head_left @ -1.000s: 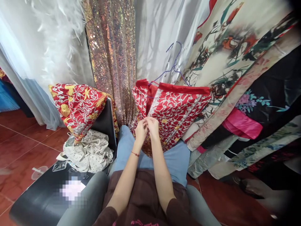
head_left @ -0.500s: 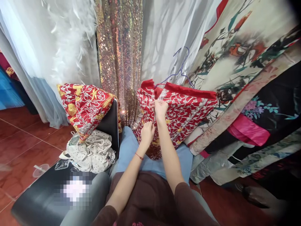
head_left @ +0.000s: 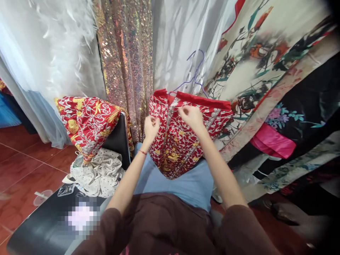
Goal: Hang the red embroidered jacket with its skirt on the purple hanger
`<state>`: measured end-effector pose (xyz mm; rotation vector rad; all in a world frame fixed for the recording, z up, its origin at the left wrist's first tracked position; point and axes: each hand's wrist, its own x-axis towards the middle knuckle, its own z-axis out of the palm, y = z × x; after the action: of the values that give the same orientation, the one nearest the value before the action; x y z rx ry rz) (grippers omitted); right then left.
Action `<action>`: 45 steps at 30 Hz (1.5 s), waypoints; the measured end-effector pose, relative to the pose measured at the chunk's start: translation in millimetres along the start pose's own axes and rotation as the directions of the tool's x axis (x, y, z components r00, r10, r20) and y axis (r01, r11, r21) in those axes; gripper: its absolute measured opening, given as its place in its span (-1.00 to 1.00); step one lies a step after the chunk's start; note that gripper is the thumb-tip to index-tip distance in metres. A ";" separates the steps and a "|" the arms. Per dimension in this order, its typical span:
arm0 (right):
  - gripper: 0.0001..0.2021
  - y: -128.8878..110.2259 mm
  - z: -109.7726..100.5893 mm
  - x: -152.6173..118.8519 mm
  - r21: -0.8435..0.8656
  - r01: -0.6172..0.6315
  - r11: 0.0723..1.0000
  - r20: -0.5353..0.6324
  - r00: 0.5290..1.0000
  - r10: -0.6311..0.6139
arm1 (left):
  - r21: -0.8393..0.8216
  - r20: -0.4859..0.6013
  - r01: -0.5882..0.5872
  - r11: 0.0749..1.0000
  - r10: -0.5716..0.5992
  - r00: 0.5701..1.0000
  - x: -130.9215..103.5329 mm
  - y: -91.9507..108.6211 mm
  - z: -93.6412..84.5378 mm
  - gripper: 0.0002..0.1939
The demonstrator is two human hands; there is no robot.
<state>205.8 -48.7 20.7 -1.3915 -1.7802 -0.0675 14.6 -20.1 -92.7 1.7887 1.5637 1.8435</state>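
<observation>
red embroidered garment w/ silver & gold threadwork [head_left: 183, 141] hangs on a purple wire hanger [head_left: 191, 76] over the lap, left hand [head_left: 151, 128] & right hand [head_left: 191, 116] each pinching a front edge, front open, looks unfastened.

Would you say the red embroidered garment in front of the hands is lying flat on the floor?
No, the red embroidered garment hangs from a purple hanger, with both hands at its upper part.
</observation>
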 end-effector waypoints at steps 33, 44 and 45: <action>-0.66 18.5 9.3 -9.2 -0.117 0.016 0.993 0.004 1.000 -0.015 | -0.149 -0.096 -0.110 0.983 0.097 0.991 125.2 52.2 22.6 -0.56; -0.72 -21.4 72.0 9.3 -0.119 -0.249 0.961 0.023 0.967 0.254 | -0.076 0.019 -0.176 0.981 0.178 0.984 124.9 53.0 13.1 -0.65; -0.71 -24.9 71.6 9.7 -0.219 -0.225 0.950 0.000 0.973 0.230 | -0.085 0.015 -0.187 0.979 0.189 0.982 123.4 52.4 13.9 -0.66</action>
<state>144.0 -13.8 -7.8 -1.7542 -1.6586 -0.1248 18.3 50.0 22.3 1.9721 1.3291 1.9295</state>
